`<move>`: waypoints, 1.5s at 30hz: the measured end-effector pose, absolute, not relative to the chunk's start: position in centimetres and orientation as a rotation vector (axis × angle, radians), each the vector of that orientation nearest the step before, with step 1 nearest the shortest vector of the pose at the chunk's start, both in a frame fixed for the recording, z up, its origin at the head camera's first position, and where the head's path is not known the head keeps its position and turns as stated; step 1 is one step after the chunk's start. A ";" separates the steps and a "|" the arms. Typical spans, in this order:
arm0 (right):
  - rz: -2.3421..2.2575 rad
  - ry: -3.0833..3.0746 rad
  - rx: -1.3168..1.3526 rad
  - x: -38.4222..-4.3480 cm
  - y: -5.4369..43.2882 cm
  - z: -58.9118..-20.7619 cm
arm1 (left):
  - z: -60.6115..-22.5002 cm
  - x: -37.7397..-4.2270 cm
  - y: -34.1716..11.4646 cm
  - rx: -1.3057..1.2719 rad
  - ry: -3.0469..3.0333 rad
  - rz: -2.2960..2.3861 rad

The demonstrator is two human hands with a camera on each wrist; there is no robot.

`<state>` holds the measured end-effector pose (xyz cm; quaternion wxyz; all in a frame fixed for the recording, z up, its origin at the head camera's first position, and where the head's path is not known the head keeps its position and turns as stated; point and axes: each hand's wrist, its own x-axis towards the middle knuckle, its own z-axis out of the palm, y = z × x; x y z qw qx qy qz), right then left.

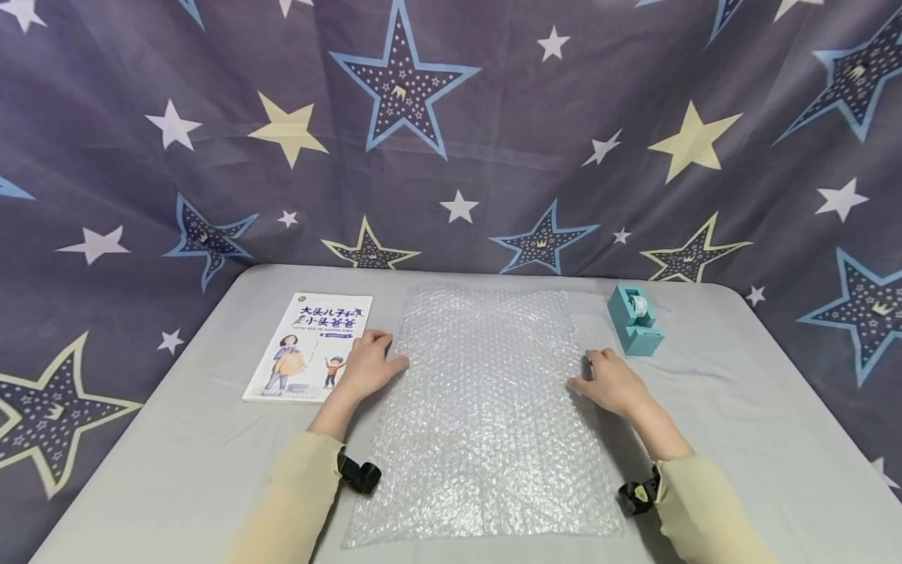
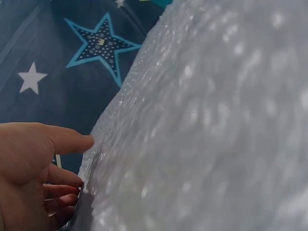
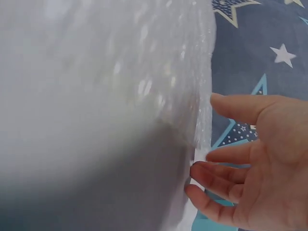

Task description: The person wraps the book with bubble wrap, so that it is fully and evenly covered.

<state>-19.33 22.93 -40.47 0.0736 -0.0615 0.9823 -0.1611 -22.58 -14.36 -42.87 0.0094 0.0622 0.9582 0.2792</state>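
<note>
A sheet of clear bubble wrap lies spread over the middle of the grey-covered table. At its left edge is my left hand, thumb tip right at the plastic. The left wrist view shows that thumb apart from the loosely bent fingers, with the wrap filling the right side. My right hand is at the opposite edge. In the right wrist view its thumb and fingers are spread apart beside the wrap's border, with nothing pinched between them.
A white picture-covered book lies left of the wrap, close to my left hand. Beyond my right hand stands a teal tape dispenser with a roll of tape in it. A star-patterned dark curtain borders the table at the back and sides.
</note>
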 end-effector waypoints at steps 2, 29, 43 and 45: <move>-0.489 2.949 -0.192 -19.2 22.9 -40.5 | -43.0 -22.5 -14.4 0.198 2.991 0.858; -0.760 2.949 -0.104 -18.1 22.8 -41.4 | -43.5 -22.2 -14.5 0.251 2.973 0.885; -0.786 2.941 -0.071 -18.1 22.4 -41.4 | -43.6 -22.3 -14.6 0.278 2.986 0.884; -0.786 2.944 -0.079 -18.1 22.5 -41.4 | -43.6 -22.2 -14.5 0.279 2.981 0.890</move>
